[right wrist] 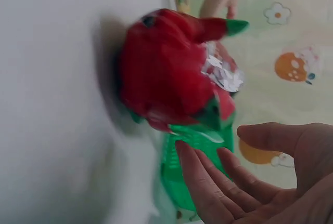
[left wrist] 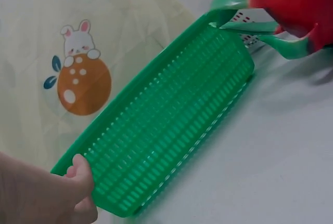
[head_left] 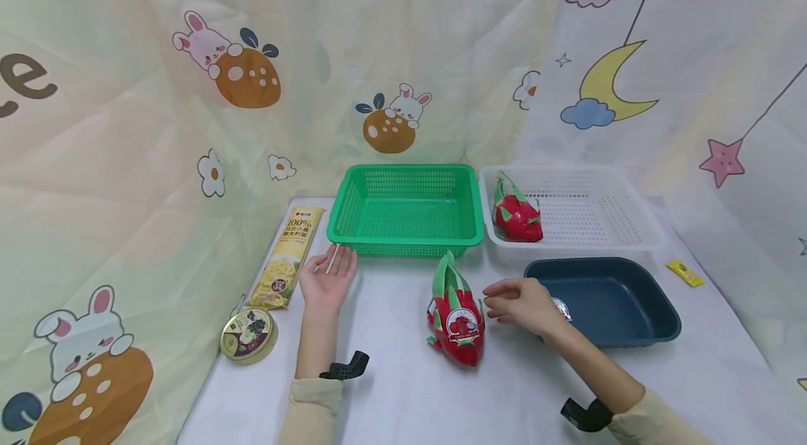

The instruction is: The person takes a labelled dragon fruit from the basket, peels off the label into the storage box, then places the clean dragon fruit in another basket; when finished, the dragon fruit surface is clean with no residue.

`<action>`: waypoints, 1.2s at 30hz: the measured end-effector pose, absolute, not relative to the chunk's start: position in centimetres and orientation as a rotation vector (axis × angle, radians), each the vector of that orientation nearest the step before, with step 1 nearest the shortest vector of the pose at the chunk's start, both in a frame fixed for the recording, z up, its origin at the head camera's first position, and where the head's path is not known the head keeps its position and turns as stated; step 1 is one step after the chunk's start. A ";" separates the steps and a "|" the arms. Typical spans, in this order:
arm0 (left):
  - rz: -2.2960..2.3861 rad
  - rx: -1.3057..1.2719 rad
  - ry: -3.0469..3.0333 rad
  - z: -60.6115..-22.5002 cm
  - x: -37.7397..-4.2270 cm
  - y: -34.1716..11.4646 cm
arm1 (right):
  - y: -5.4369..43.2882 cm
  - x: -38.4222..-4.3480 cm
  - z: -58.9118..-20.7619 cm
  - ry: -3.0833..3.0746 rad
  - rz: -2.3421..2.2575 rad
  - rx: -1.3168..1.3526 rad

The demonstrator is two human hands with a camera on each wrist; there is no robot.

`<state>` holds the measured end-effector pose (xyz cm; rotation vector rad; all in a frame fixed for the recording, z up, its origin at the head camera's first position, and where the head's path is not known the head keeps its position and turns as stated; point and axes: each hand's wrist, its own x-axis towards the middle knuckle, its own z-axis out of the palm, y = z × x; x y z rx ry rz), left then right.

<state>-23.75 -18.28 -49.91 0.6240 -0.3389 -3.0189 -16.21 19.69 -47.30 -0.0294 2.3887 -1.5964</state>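
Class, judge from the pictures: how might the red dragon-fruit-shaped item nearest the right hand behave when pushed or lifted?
The dragon-fruit-shaped item may rock or roll if pushed, since its body looks rounded. Its shiny red surface could prove slippery for the right hand. The green strips look thin, so they would probably bend when lifted.

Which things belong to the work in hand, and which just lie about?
Likely in the job:
front red bag, nearest the right grip
green basket, by the left grip

Likely lying about:
white basket
rear red bag
navy tray
yellow packet
round tin
small sachet
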 end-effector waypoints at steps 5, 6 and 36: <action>-3.033 0.612 -0.533 -49.8 -23.4 -16.8 | 20.4 -16.4 -45.6 2.447 -1.637 -0.089; -3.039 0.597 -0.569 -49.8 -23.2 -16.4 | 20.5 -16.4 -45.4 2.445 -1.653 -0.100; -2.959 -0.137 -1.897 -51.6 -20.2 -8.1 | 19.4 -16.0 -46.6 2.207 -1.767 -0.301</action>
